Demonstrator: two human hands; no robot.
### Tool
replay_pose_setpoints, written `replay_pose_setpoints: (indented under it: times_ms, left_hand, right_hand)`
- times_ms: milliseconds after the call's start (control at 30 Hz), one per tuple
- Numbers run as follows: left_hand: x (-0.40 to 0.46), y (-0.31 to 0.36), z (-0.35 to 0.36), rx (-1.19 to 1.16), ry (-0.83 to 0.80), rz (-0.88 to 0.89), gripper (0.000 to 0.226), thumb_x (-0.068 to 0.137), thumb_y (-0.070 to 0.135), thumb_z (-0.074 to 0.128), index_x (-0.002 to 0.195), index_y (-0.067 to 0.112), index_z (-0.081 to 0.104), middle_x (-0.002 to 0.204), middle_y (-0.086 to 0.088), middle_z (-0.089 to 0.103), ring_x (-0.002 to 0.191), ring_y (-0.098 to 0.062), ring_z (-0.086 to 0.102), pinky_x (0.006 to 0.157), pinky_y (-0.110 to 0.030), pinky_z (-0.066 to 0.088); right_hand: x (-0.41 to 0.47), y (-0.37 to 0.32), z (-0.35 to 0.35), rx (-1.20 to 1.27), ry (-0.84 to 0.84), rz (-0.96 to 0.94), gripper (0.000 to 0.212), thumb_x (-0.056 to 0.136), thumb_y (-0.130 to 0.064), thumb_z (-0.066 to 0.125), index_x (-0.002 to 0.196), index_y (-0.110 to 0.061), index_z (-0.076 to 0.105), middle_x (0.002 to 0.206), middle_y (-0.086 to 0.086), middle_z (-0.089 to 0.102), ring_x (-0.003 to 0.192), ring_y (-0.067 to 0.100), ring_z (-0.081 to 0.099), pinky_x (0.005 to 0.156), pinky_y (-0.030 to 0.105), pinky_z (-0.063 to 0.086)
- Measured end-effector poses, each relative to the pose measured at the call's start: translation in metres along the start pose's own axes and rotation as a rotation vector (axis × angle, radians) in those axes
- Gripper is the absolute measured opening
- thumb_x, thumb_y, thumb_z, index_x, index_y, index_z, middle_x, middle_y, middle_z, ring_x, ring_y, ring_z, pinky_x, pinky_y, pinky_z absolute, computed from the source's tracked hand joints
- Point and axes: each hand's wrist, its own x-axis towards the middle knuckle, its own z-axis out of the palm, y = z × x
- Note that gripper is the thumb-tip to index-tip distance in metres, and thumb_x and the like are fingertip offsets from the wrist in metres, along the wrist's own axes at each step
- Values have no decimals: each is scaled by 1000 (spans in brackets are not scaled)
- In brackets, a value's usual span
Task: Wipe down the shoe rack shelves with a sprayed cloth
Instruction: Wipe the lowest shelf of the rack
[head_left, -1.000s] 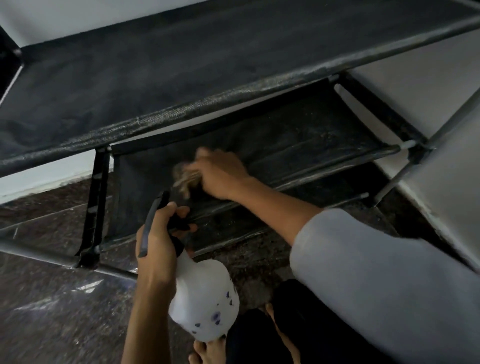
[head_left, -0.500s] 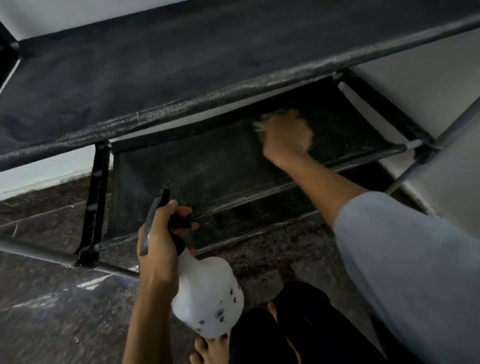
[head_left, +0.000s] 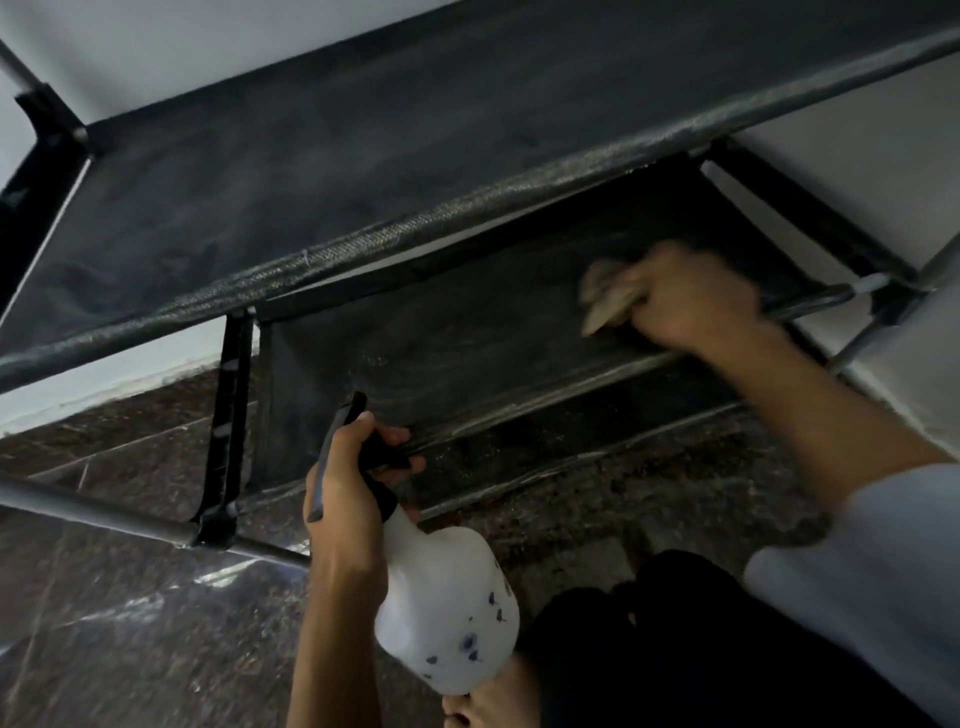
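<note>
Rack (head_left: 519, 192): black fabric shelves stretched on grey metal tubes with black corner joints; it stands on a dark, mottled stone floor (head_left: 114, 649) against a pale wall.
Top shelf (head_left: 322, 156): dark cloth with faint grey smears — its front hem shows a coarse weave, worn pale along the edge.
Lower shelf (head_left: 457, 353): black cloth, streaked and slightly shiny near the front edge; it sags a little between its tubes.
Cloth (head_left: 605, 299): a tan, crumpled rag, blurred; it lies on the lower shelf toward its right end, near the front edge.
Right hand (head_left: 696, 301): fingers curled over the cloth, pressing it to the lower shelf; the hand is blurred too, so the fingers' exact lie cannot be told.
Left hand (head_left: 348, 493): wrapped round the black neck of the bottle, thumb on top, held in front of the lower shelf's front edge, left of middle.
Bottle (head_left: 447, 608): a white, translucent spray bottle with a black head and a long grey trigger; small blue-black specks mark its body — no writing can be read on it.
Sleeve (head_left: 857, 571): pale grey, on the right arm.
</note>
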Motion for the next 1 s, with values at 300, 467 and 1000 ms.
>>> replay_pose_setpoints:
  times_ms: [300,467,1000]
  left_hand:
    - [-10,26,32,-47,-154,-80,35,91,38,49,72,10,61,75,-9,71,62,-22,70,37,-27,39]
    - [-8,29,72,-99,-280,-78,42,92,38,46,62,16,66,73,-11,70,72,-23,69,46,-30,42]
    - [18,9,104,13,-207,14,47,93,39,47,55,23,68,71,-6,71,75,-21,69,52,-33,44]
  right_hand:
    - [-14,-68,32,-33,22,-395,30,85,-22,58,113,-26,67,114,3,65,107,26,62,85,33,50]
    - [14,-72,42,-76,-44,-688,35,93,-21,49,124,-33,60,125,3,51,115,26,52,85,33,43]
    - [71,-62,38,43,261,-365,22,92,-19,52,104,-17,70,109,4,67,101,22,63,79,27,45]
